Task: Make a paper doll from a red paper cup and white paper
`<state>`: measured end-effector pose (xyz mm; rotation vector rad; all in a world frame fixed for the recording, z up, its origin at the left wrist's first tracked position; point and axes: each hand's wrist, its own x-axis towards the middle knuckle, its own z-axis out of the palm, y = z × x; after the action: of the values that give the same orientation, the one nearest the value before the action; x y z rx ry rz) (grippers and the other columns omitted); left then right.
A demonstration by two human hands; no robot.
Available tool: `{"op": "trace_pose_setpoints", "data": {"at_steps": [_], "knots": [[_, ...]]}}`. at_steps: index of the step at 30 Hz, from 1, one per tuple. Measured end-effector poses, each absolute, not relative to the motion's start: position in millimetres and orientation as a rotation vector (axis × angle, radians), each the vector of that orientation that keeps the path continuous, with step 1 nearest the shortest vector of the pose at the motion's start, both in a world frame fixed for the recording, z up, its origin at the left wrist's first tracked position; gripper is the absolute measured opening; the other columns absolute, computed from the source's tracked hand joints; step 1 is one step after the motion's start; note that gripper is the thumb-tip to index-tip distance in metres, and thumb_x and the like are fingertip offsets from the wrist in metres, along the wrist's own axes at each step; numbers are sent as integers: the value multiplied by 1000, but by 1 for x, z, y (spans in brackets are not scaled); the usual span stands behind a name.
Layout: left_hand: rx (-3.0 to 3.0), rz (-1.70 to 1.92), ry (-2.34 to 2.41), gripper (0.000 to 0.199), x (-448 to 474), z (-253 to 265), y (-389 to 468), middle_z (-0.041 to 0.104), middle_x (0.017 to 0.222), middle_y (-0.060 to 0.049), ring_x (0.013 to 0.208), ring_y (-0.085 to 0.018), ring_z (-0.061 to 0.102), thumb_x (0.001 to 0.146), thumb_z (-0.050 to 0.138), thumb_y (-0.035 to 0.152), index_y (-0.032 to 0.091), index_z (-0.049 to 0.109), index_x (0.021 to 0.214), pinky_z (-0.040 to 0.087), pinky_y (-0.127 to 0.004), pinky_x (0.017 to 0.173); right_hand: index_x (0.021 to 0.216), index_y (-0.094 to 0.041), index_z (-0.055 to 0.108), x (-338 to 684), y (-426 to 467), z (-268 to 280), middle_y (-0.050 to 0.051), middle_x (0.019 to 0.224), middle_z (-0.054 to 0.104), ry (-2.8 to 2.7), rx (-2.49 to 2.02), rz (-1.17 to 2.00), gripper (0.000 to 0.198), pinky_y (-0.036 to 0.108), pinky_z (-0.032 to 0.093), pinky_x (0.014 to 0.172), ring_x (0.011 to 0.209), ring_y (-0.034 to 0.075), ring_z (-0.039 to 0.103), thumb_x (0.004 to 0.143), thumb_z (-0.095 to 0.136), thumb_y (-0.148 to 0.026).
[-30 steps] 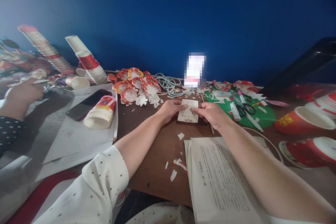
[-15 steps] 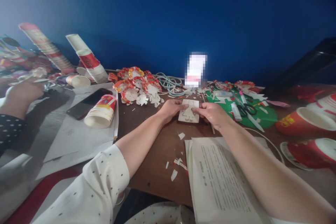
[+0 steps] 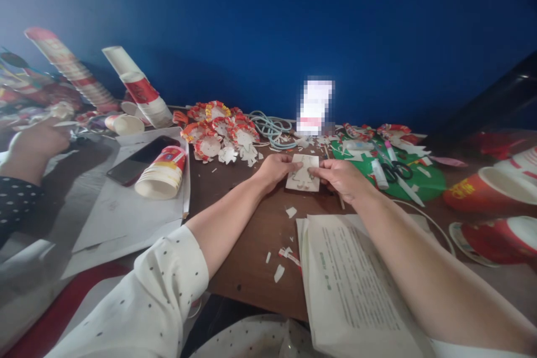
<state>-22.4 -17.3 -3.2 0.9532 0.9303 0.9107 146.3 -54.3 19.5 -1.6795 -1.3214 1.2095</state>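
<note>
A small cream-coloured paper card [image 3: 302,177] with a drawn figure outline is held above the brown table [image 3: 251,268]. My left hand [image 3: 274,172] pinches its left edge, the thumb lying on the front. On the opposite edge my right hand [image 3: 339,177] grips it the same way. The fingers behind the card are hidden. Past the left hand lies a heap of cut paper-cup pieces [image 3: 222,131], red, white and yellow. To the right of my right hand, black-handled scissors [image 3: 396,170] and a glue stick [image 3: 378,173] rest on a green mat [image 3: 432,182].
Printed sheets [image 3: 352,274] lie under my right forearm. On the left are a dark phone [image 3: 140,162], stacked paper cups [image 3: 161,173] and another person's hand [image 3: 39,142]. Red cups [image 3: 482,196] stand at the right. A coiled cable [image 3: 272,128] runs near the blue wall [image 3: 235,28].
The view has shifted slightly, so most things sit a little higher in the picture. Both hands keep their hold on the card.
</note>
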Motion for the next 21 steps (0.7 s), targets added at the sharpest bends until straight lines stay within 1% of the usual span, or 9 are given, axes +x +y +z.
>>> {"op": "trace_pose_setpoints", "data": {"at_steps": [4,7,10,13,16,18,21], "knots": [[970,899,922,31,-22,-3,-16,64,59,-3,57,-15,60,52,84,28,11,64,69,51,-35,69,72,-17,63,148,-54,17,-4,51,49,-1412,-1677,1116,37,22,27,43,46,8,39,62,72,-51],[1098,902,994,29,-24,-6,-16,62,59,-2,58,-14,58,55,81,31,12,64,68,48,-31,66,69,-17,63,147,-55,20,-4,51,49,-1468,-1711,1047,37,23,28,45,47,8,39,63,70,-53],[1353,891,1153,26,-28,-5,-17,59,58,0,56,-12,52,59,76,36,14,64,67,42,-25,59,63,-18,62,144,-58,26,-3,50,51,-1545,-1790,970,35,24,30,48,47,8,40,63,70,-52],[1590,839,1320,26,-31,1,-21,50,52,3,53,-10,43,62,72,37,15,59,57,33,-23,53,61,-19,61,140,-60,30,-2,49,52,-1659,-1861,853,32,25,32,50,48,10,43,65,70,-50],[1699,786,1393,30,-32,6,-23,41,48,5,52,-9,36,63,70,37,16,50,50,28,-23,51,61,-20,62,138,-61,31,-1,51,55,-1730,-1902,798,29,25,33,52,51,12,47,66,70,-47],[1724,745,1401,32,-33,8,-24,39,47,5,51,-9,34,63,69,37,17,48,49,26,-23,51,61,-20,61,137,-61,30,-1,52,56,-1744,-1916,804,28,26,34,52,52,12,48,66,71,-45],[1789,676,1419,33,-34,8,-24,39,47,5,51,-9,34,64,68,38,18,46,48,26,-24,52,63,-20,61,136,-61,29,0,53,56,-1782,-1923,806,27,26,34,53,53,13,49,66,71,-45]]}}
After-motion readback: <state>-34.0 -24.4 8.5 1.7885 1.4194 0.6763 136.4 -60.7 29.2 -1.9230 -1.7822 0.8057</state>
